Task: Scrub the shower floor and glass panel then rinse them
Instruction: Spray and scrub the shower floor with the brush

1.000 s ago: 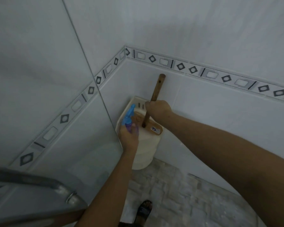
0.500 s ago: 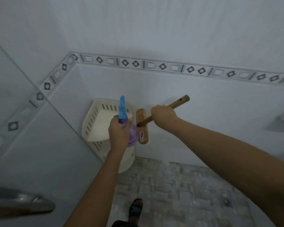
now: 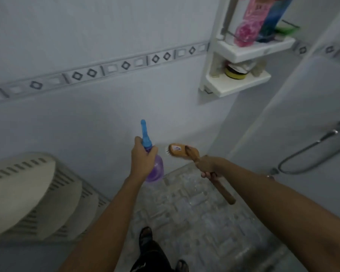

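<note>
My left hand grips a purple spray bottle with a blue nozzle pointing up, held in front of the white tiled wall. My right hand holds a wooden scrub brush by its long handle; the brush head points left toward the bottle, bristles facing away. Below both hands lies the grey stone-patterned shower floor. The glass panel is not in view.
A cream slatted basket sits at the lower left. A white corner shelf at the upper right carries pink and blue bottles. A shower hose hangs on the right wall. My sandalled foot stands on the floor.
The view has swung right, so the basket moved to the left and the glass panel left the frame. Both hands lifted the bottle and brush away from the basket; the brush handle now points down.
</note>
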{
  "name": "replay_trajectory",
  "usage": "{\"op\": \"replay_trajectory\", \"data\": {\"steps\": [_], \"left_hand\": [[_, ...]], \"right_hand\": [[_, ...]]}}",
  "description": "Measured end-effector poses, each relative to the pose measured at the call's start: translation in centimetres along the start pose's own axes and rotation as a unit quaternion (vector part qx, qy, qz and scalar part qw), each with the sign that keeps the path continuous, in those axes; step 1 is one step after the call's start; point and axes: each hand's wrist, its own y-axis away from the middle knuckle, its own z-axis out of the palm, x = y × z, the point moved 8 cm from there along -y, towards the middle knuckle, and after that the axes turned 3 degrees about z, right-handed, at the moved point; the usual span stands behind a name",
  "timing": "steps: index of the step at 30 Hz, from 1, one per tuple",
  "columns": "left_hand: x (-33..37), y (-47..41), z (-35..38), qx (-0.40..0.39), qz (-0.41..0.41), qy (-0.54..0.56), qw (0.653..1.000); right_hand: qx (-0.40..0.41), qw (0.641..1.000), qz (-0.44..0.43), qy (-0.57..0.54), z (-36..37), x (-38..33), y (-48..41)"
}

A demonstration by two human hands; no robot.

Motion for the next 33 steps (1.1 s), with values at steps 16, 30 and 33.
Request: {"op": "replay_trajectory", "data": {"steps": [16,30,33], "left_hand": [[-3.8,-5.7,23.1,-0.295,0.042,-0.056,0.953],[-23.8,-7.2,38.3,-0.32,-0.017,-0.114,0.94],[-32.1,-7.7,42.9,-0.317,-0.014,-0.125,0.94]], "right_hand": [[-0.102,0.83,0.098,-0.54,1.9,12.5,-8.6],[0.086,0.745,0.156,-0.643,6.8,23.4,-30.9],[0.121,0.752,0.159,-0.628,7.6,26.5,-38.5]]}}
